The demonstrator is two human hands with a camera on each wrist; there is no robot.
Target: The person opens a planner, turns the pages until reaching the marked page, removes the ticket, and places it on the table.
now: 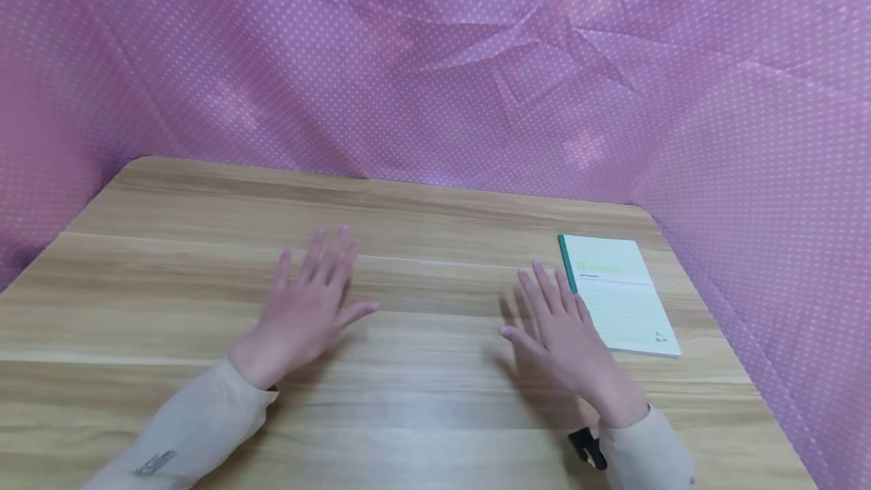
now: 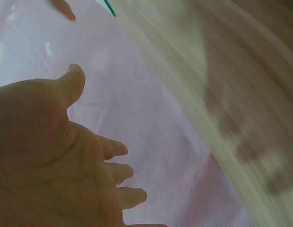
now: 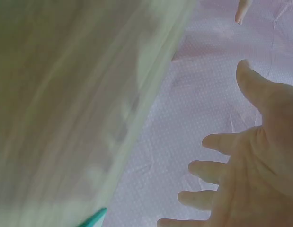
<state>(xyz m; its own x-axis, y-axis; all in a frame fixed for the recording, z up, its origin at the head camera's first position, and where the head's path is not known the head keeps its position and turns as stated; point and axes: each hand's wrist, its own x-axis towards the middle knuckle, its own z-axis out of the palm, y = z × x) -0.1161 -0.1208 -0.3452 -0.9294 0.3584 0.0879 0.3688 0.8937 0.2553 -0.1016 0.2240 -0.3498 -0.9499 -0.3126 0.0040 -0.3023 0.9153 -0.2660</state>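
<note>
Both hands hover palm down over a wooden table [image 1: 422, 384], fingers spread and holding nothing. My left hand [image 1: 299, 316] is left of the middle, its thumb pointing toward the right; the left wrist view shows its bare palm [image 2: 47, 151]. On the other side my right hand [image 1: 565, 339] stands nearest to a notebook [image 1: 619, 297] with a pale cover and green spine, its fingers overlapping the notebook's left edge in the head view. The right wrist view shows the right palm [image 3: 260, 175] with nothing in it. Only a green sliver of the spine [image 3: 93, 218] appears there.
Pink cloth [image 1: 435, 82] with white dots hangs behind the table and along its sides. A black strap piece [image 1: 588, 448] sticks out by the right sleeve [image 1: 646, 452]. The notebook lies flat near the table's right edge.
</note>
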